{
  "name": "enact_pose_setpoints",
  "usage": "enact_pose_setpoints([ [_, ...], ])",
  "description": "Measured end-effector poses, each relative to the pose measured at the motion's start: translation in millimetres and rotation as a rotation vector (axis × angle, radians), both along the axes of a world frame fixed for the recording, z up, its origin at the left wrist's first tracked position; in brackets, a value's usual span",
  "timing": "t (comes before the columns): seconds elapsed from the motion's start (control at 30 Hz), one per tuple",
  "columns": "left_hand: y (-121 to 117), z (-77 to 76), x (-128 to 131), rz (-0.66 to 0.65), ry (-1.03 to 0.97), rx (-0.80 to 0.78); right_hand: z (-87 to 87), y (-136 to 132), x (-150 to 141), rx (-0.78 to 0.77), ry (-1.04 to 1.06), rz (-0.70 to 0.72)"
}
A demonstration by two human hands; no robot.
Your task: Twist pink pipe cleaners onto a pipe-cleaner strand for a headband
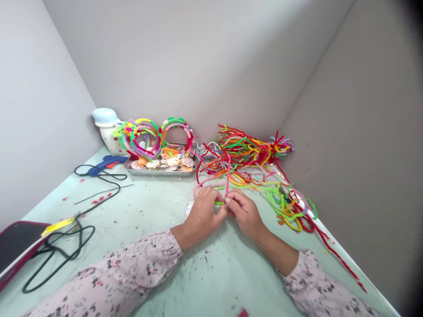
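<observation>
Over the middle of the table my left hand point(206, 212) and my right hand point(243, 213) meet, fingertips almost touching. Thumb and finger of the left are closed on a green pipe cleaner point(218, 203), of which only a short piece shows. A bright pink pipe cleaner point(228, 174) rises upright from between the fingertips, pinched by my right hand where it meets the green one. How the two are joined is too small to make out. Partly behind the left hand lies a small white object point(188, 208), mostly covered.
Pipe cleaners in many colours point(251, 147) are heaped at the back right, with loose green ones point(280, 202) nearer. A metal tray point(161, 173) holds shells point(172, 161) and decorated headbands point(145, 121). Leftward are a blue glue gun point(106, 162), black cord point(79, 237), white jar point(110, 134) and dark-screened device point(20, 242).
</observation>
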State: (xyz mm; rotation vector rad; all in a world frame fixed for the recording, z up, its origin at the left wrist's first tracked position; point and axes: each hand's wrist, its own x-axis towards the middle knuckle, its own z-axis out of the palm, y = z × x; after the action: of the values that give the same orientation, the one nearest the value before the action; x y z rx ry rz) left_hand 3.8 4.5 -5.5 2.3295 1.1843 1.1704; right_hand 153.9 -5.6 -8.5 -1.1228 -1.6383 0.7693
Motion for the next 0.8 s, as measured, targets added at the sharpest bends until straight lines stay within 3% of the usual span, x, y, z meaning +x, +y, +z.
enact_pose_setpoints([
  [0.17,1,0.0,-1,-0.006,0.001,-0.005,-0.5,0,0,-0.035,0.024,0.015],
  [0.43,1,2.8,-2,0.025,-0.072,0.000,-6.0,-1,1,0.072,0.089,-0.055],
  [0.6,0,5.0,-3,0.027,-0.098,-0.019,-1.6,-3,1,0.224,-0.043,-0.045],
  [0.8,-2,9.8,-6,-0.015,-0.091,-0.044,1.5,-3,1,0.262,-0.099,-0.070],
])
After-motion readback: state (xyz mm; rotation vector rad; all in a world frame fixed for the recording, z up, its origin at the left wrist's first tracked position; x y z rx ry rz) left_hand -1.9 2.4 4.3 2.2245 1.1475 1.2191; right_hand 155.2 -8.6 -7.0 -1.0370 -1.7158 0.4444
